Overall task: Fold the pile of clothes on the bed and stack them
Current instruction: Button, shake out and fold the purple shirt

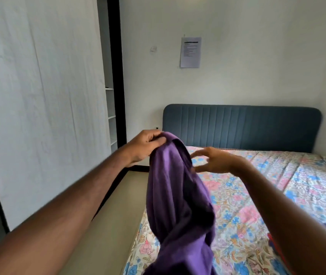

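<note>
Up in the air over the near edge of the bed (257, 195), a purple shirt (174, 195) hangs in long soft folds, its cloth matte and limp. At its top, the left hand (144, 145) has its grip pinched on the fabric, arm stretched forward. Just beside the shirt, the right hand (215, 161) hovers with fingers spread, holding nothing. Underneath lies a floral quilted bedspread.

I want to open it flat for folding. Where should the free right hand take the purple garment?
Probably the top edge, coming from the right. The left hand pinches the purple garment by its top; it hangs bunched, and the open right hand is level with that edge.
</note>
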Demonstrator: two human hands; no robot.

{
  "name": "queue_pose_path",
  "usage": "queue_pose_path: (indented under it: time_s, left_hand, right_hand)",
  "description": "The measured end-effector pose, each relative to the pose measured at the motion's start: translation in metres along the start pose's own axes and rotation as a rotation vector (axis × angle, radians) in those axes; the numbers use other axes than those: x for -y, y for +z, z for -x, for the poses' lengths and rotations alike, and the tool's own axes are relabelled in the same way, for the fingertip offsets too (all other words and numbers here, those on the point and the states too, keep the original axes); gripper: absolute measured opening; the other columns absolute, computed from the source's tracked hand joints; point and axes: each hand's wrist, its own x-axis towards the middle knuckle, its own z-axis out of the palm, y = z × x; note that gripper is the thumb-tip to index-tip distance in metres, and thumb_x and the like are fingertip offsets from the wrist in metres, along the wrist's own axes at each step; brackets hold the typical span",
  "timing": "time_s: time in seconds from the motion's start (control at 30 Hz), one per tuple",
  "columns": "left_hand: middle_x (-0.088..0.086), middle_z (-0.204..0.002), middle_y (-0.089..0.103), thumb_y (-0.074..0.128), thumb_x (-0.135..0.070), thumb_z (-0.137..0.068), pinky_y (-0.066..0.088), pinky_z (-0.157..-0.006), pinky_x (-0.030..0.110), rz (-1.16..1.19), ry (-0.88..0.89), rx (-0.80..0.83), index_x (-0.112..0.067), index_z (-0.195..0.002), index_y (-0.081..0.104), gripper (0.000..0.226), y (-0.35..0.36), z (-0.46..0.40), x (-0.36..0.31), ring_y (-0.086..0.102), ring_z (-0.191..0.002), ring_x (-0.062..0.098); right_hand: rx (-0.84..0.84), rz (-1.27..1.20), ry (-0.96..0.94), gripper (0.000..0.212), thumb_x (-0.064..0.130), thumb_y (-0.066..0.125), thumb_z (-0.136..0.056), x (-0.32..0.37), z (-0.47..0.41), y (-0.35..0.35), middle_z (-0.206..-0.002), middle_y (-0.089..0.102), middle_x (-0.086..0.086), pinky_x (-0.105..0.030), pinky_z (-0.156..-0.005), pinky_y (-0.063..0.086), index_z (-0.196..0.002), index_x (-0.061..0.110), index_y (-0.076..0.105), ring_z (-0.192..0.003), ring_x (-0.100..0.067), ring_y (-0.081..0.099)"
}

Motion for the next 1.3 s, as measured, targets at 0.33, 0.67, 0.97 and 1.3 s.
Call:
queue_pose_path:
  time_s: [0.33, 0.67, 0.97, 1.3]
  left_hand:
    - [0.013, -0.111, 0.068, 0.08, 0.001, -0.073, 0.055, -0.089, 0.029, 0.095, -0.005, 0.267, 0.001, -0.118, 0.064, 0.048, -0.025, -0.003, -0.04, 0.066, -0.101, 0.019]
    - [0.009, -0.09, 0.069, 0.07, 0.008, -0.077, 0.052, -0.074, 0.036, -0.676, -0.018, -0.113, -0.015, -0.092, 0.068, 0.028, -0.054, -0.007, 0.024, 0.067, -0.091, 0.029]
    - [0.01, -0.096, 0.063, 0.055, -0.039, -0.1, 0.041, -0.068, 0.032, -0.125, -0.354, -0.652, -0.006, -0.104, 0.058, 0.034, 0.014, -0.008, 0.062, 0.056, -0.079, 0.022]
    - [0.01, -0.088, 0.064, 0.052, -0.014, -0.103, 0.033, -0.066, 0.025, -0.468, 0.044, -0.564, -0.002, -0.098, 0.067, 0.02, -0.055, -0.023, 0.023, 0.055, -0.081, 0.021]
  right_hand:
    - [0.163, -1.123, -0.358, 0.068, 0.016, 0.087, -0.075, 0.033, -0.019, 0.031, -0.124, 0.062, -0.02, -0.042, -0.1, 0.05, -0.134, 0.004, 0.056, -0.112, -0.032, 0.061]
    - [0.121, -0.643, 0.002, 0.035, 0.016, 0.09, -0.073, 0.027, -0.023, 0.007, -0.107, 0.077, -0.005, -0.052, -0.094, 0.055, -0.105, 0.019, 0.077, -0.102, -0.025, 0.073]
    - [-0.834, -0.103, 0.021, 0.038, -0.006, 0.041, -0.086, 0.018, -0.032, 0.037, -0.079, 0.056, -0.004, -0.036, -0.061, 0.034, -0.112, 0.02, 0.05, -0.07, -0.031, 0.051]
    - [-0.585, 0.323, -0.022, 0.031, 0.033, 0.049, -0.106, -0.028, -0.035, -0.034, -0.092, 0.07, -0.023, -0.042, -0.069, 0.042, -0.086, 0.013, 0.059, -0.088, -0.046, 0.063]
